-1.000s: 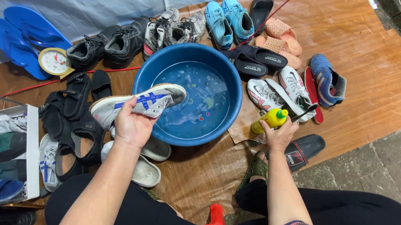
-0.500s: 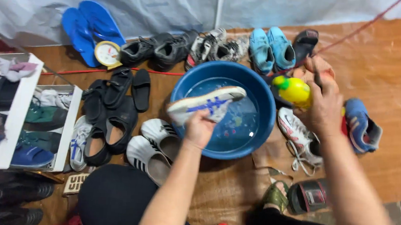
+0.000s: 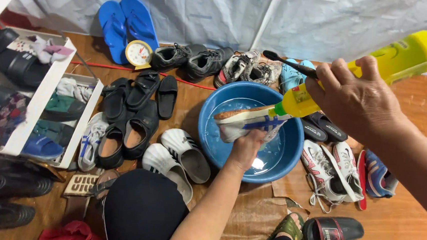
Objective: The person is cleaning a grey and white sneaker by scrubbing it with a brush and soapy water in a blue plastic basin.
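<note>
Your left hand (image 3: 246,150) grips the white shoe (image 3: 249,123) from below, fingers closed around its underside, and holds it over the blue basin (image 3: 212,140) so that anything running off falls into the water rather than onto the mat. The shoe lies on its side, its blue-striped flank turned up toward the bottle.

Your right hand (image 3: 355,97) is wrapped tight around the yellow bottle (image 3: 372,71). You hold the bottle tilted nozzle-down above the basin, its green tip touching or just above the shoe's upper. A dark brush (image 3: 290,65) projects from the same hand, toward the far rim of the basin; how the fingers pin it cannot be made out.

White clogs (image 3: 178,157) lie just left of the basin, black sandals (image 3: 128,119) further left. White sneakers (image 3: 332,171) sit just right of it. A small dial scale (image 3: 139,53) stands well beyond the basin's left side, beside blue flip-flops (image 3: 127,26).
</note>
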